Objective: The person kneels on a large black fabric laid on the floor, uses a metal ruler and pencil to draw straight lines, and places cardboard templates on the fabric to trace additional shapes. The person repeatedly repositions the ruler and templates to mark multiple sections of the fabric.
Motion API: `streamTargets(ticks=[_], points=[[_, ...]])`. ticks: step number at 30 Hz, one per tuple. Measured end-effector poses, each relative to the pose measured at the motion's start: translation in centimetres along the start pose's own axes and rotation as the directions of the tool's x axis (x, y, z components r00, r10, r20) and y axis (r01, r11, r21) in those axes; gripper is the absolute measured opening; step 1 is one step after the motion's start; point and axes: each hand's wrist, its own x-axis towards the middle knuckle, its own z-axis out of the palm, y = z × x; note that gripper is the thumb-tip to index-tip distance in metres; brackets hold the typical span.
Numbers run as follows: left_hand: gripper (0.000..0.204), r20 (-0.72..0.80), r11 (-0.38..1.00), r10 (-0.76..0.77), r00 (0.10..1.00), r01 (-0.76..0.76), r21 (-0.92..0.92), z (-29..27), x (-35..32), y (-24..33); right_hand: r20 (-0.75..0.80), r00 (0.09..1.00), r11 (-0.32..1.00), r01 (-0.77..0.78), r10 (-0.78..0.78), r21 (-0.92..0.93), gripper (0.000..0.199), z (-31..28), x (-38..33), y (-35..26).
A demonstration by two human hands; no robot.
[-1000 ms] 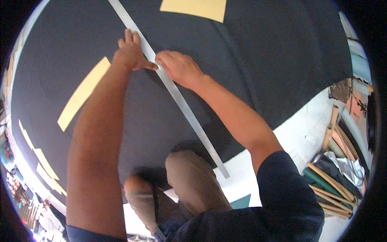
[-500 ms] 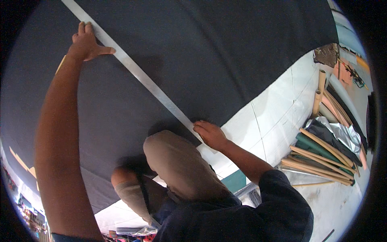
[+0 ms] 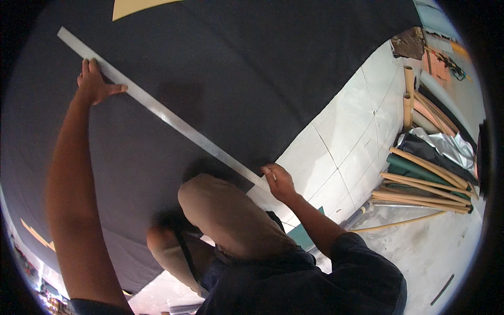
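Observation:
A long metal ruler (image 3: 173, 119) lies slantwise across a wide sheet of black fabric (image 3: 294, 68). Near its far left end, my left hand (image 3: 96, 86) presses the ruler down, with fingers on its edge and the thumb spread out along it. My right hand (image 3: 281, 182) is beside the ruler's near end, at the edge of the fabric. Its fingers are curled closed, and a small pale bit shows between them, too small to name. I kneel or crouch on the fabric, with my bent knee (image 3: 210, 197) just below the ruler.
White floor tiles (image 3: 341, 142) run along the fabric's right edge. Farther right lie cardboard tubes (image 3: 420, 194) and rolled sheets, with crumpled silver sheeting (image 3: 451, 149). A brown block (image 3: 408, 43) sits at the fabric's far right corner. A yellowish piece (image 3: 139, 7) lies at the top.
My view has shifted, so the ruler's far end and a yellowish piece now show. My right hand has turned, with its fingers curled tighter at the ruler's near end. The left hand still presses the ruler.

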Motion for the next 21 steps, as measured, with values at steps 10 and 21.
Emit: streamTargets(ticks=[10,21], points=[[0.149,-0.025,0.994,0.050,0.998,-0.047,0.094,0.3,-0.1,0.1,-0.034,0.996,0.996,0.081,-0.082,-0.023,0.019,0.1,-3.3,0.6],[0.152,-0.032,0.998,0.042,0.999,-0.040,0.046,0.4,0.4,-0.3,0.145,0.969,0.953,0.227,-0.200,-0.201,0.024,1.3,-2.5,1.3]])
